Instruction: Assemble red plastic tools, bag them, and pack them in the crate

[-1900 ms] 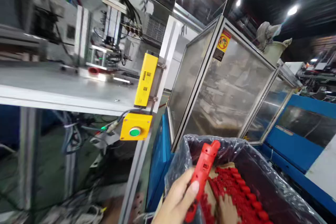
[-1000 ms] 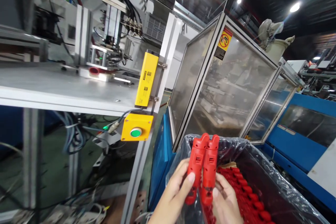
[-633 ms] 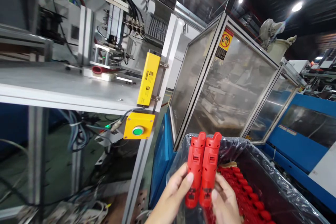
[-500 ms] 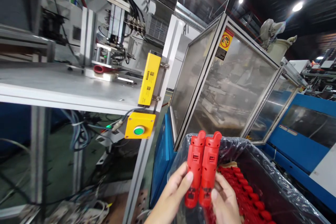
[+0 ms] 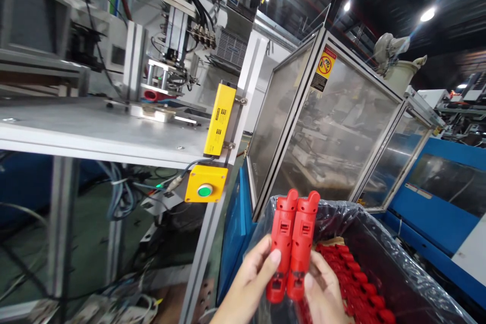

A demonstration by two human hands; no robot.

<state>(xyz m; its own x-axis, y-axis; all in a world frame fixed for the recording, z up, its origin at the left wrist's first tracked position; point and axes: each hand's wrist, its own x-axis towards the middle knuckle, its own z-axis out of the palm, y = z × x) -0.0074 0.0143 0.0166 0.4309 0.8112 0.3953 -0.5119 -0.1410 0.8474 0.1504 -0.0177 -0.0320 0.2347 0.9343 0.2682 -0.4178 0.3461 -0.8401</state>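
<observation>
left hand [image 5: 250, 288] grasps one red plastic housing [image 5: 281, 243]; right hand [image 5: 324, 296] grasps a second housing [image 5: 302, 243]. both stand upright, touching side by side, above the bag-lined bin [image 5: 398, 268]. likely light, rigid, smooth: grip the lower body.

Our left hand [image 5: 250, 283] and right hand [image 5: 322, 293]: side by side, each holding one moulded part upright, left part [image 5: 281, 243] touching right part [image 5: 301, 245]. Lined bin [image 5: 379, 233]: below and right of our right hand, stacked parts [image 5: 353, 283] in it. Guard panel [image 5: 326, 136]: behind our hands. Button box [image 5: 206, 184]: up and left of our left hand, under the worktable [image 5: 94, 131] edge. Sensor bar [image 5: 220, 120]: on the post above the box.
</observation>
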